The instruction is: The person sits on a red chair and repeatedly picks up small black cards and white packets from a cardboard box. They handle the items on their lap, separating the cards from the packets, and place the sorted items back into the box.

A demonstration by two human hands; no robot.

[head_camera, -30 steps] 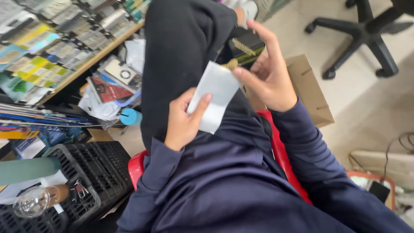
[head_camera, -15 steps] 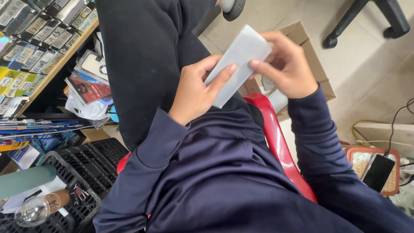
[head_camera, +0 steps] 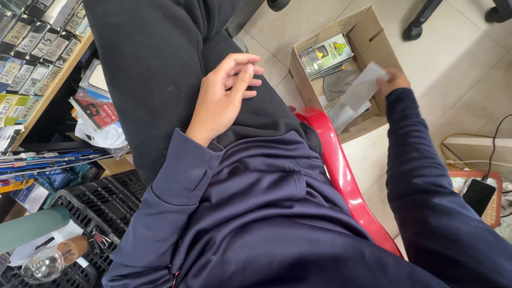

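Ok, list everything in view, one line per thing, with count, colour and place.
flat packet: one, pale grey, in the right hand over the box
cardboard box: one, brown, open, on the tiled floor to the right of the chair
printed packets: a few, green and yellow, inside the box
chair: one, red, under the person
phone: one, black, on a small tray at right
crate: one, black, lower left
light bulb: one, clear, lying on the crate
shelf of small packs: many, mixed colours, upper left
left hand: one, resting on the dark trouser leg, holding nothing
right hand: one, stretched to the box, gripping the flat packet
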